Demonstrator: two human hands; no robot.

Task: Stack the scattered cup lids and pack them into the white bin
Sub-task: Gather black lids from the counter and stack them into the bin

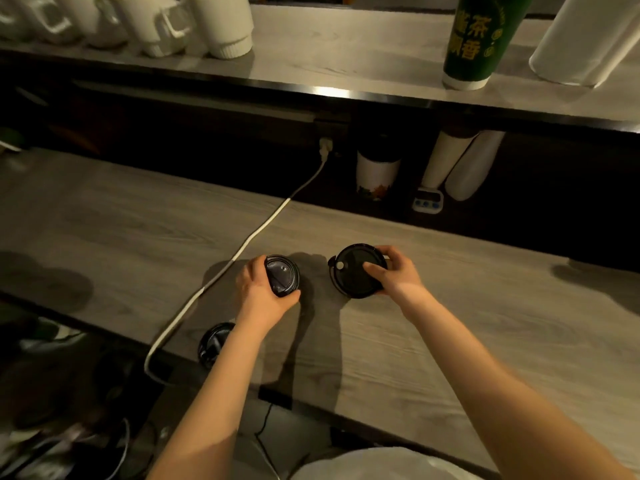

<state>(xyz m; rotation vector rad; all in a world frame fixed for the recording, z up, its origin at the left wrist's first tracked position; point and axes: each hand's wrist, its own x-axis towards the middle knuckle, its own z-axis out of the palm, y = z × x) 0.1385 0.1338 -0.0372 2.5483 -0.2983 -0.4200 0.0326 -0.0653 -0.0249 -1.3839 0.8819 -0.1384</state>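
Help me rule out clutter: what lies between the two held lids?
Only bare, shadowed counter separates the left lid, gripped by the left hand, from the right lid, held by the right hand; head view.

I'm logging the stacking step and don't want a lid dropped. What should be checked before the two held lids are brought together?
1. Left hand grips the black round plastic lid: ok.
2. Right hand grips the second black lid, thumb on top: ok.
3. Both lids face the same way for nesting: cannot tell, as the left one is tilted and partly covered.
4. Grey wood-grain counter bare between the two lids: ok.
5. Third black lid safe: not ok. It lies at the counter's near edge beside the left forearm and might be knocked off.
6. White bin ready: cannot tell. Only a cut-off white shape shows at the bottom.
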